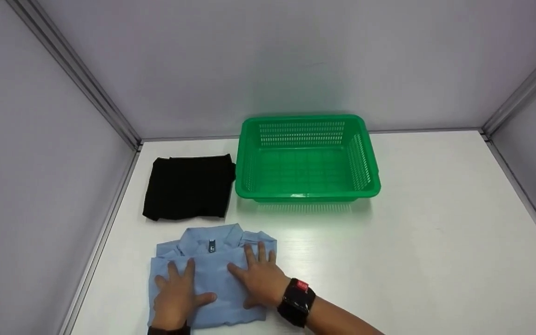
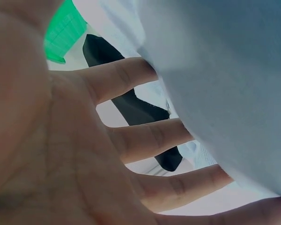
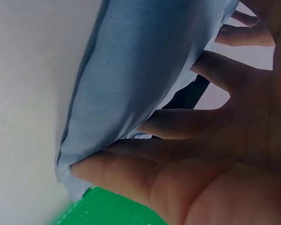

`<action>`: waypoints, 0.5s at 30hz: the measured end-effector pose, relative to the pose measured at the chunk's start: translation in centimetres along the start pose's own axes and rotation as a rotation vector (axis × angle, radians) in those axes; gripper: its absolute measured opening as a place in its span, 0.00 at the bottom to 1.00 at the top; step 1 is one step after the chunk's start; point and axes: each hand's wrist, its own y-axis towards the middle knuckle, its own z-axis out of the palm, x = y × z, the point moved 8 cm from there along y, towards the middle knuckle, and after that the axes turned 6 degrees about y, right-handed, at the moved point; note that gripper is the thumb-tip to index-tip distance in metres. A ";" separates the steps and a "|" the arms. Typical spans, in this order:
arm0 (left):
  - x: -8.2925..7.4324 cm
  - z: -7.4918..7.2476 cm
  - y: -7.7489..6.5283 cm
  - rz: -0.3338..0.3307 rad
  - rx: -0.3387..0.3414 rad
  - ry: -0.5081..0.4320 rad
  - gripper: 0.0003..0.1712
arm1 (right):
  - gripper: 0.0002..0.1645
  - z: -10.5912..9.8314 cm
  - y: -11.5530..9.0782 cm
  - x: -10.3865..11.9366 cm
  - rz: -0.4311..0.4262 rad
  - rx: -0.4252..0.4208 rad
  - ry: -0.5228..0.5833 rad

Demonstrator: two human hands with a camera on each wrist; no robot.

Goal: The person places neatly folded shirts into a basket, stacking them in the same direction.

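Observation:
A light blue collared shirt [image 1: 217,274] lies folded on the white table, its collar towards the back and a small dark label showing inside the neck. My left hand [image 1: 175,295] rests on its left part with fingers spread. On the right part, my right hand [image 1: 263,281] touches the fabric, fingers also spread and pointing away from me. Both wrist views show straight fingertips against the blue cloth [image 2: 225,84], with the palms raised off it. In the right wrist view the shirt's folded edge [image 3: 117,84] bulges up a little from the table.
Behind the shirt lies a folded black garment [image 1: 189,188]. An empty green plastic basket [image 1: 307,195] with slotted sides stands to its right, near the back wall. Grey-white panels [image 1: 203,70] enclose the table [image 1: 435,242] at the back and sides.

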 end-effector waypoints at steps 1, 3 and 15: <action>-0.1 0.0 0.0 0.001 -0.003 -0.002 0.67 | 0.64 0.0 0.0 -0.1 0.002 0.003 0.004; -0.3 0.1 -0.1 0.003 -0.009 -0.004 0.67 | 0.64 -0.1 -0.3 -0.3 0.006 0.006 0.021; -2.2 0.3 -0.8 0.008 -0.045 0.025 0.66 | 0.62 -0.4 -2.0 -1.5 -0.015 -0.032 0.007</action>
